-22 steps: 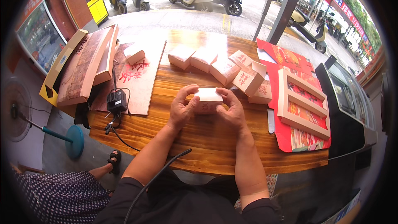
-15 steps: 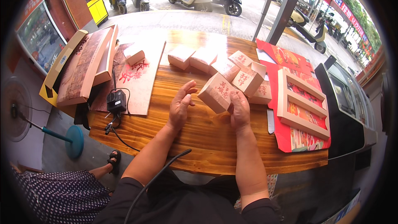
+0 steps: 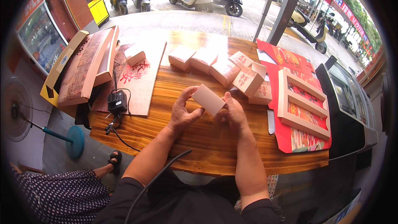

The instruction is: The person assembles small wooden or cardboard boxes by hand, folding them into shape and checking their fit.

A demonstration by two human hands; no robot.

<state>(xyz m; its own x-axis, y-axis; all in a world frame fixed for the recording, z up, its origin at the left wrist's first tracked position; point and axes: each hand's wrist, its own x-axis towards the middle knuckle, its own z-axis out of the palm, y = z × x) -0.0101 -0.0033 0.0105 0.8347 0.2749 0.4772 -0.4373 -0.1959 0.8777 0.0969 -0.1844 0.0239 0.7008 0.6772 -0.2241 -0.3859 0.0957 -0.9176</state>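
A small pinkish cardboard box is held up over the table between my two hands, tilted, with a plain face showing. My left hand grips its left side, fingers behind and thumb at the lower edge. At its right side, my right hand holds it; some of those fingers are hidden. Just beyond lie several similar small boxes with red lettering, among them a pale box on the left, a lettered box with a raised flap, and a lower box.
On the right a cardboard divider frame rests on a red printed sheet. At left are a large open carton, a flat lettered board, another small box and a black adapter with cables. A person's skirt shows lower left.
The held box has turned from its lettered face to a plain one and shifted slightly left. My left hand, apart from it before, has closed on it.
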